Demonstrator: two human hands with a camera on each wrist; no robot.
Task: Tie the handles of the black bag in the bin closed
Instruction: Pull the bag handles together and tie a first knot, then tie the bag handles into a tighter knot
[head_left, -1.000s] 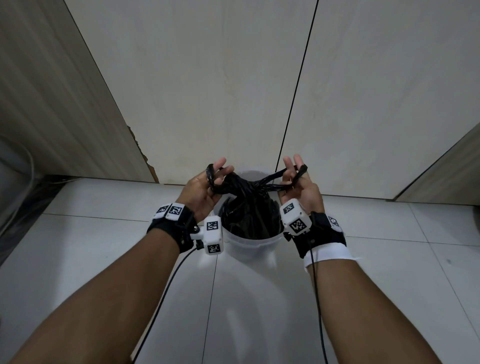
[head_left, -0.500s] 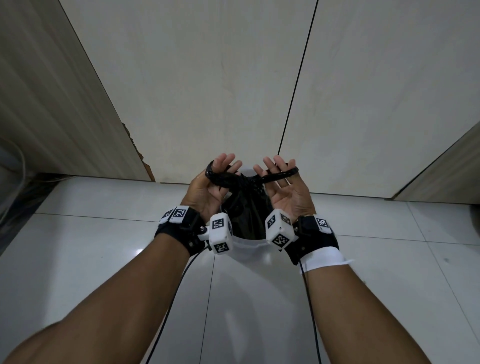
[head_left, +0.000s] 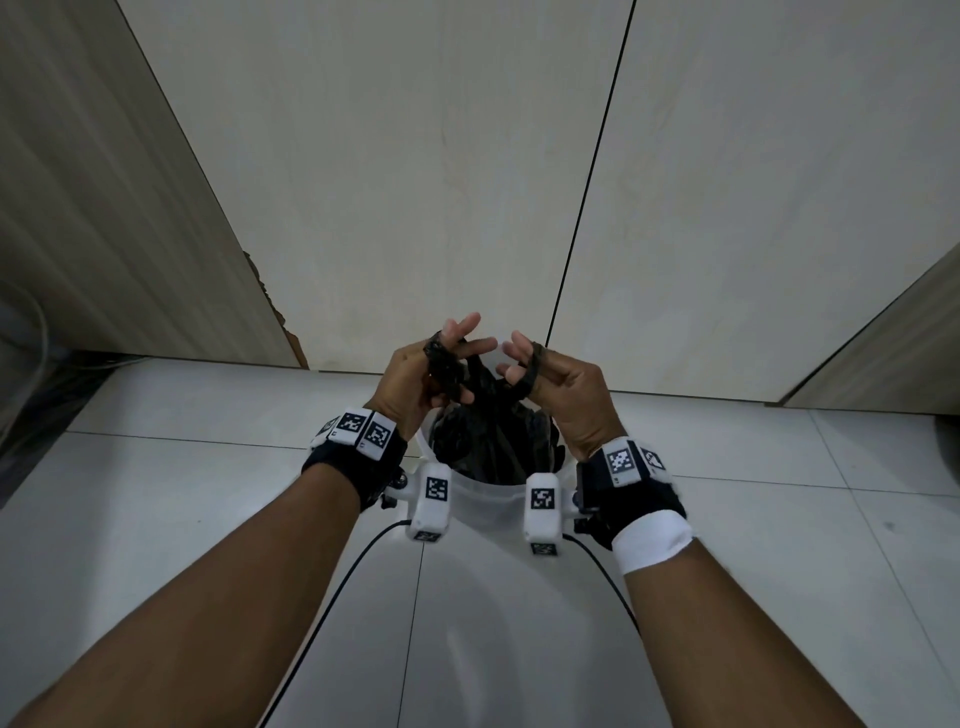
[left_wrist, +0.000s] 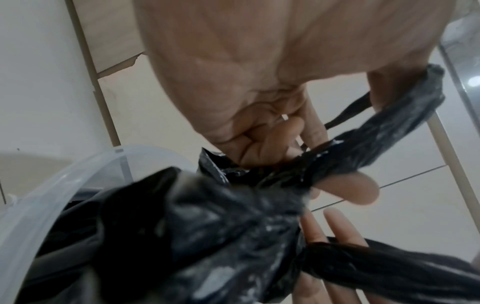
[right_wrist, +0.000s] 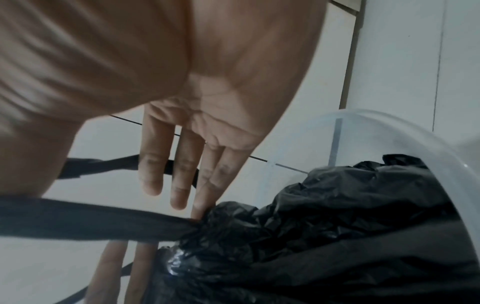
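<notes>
No readable text, brand or number anywhere; only black-and-white square marker patterns on the wrist-worn blocks (head_left: 436, 490).

Crumpled black bag (head_left: 491, 441) in translucent bin (head_left: 485, 501), handles (head_left: 447, 361) raised, untied

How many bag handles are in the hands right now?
2. One handle is looped around the left hand's fingers; the other handle is looped around the right hand's fingers. Both are above the bin.
</notes>
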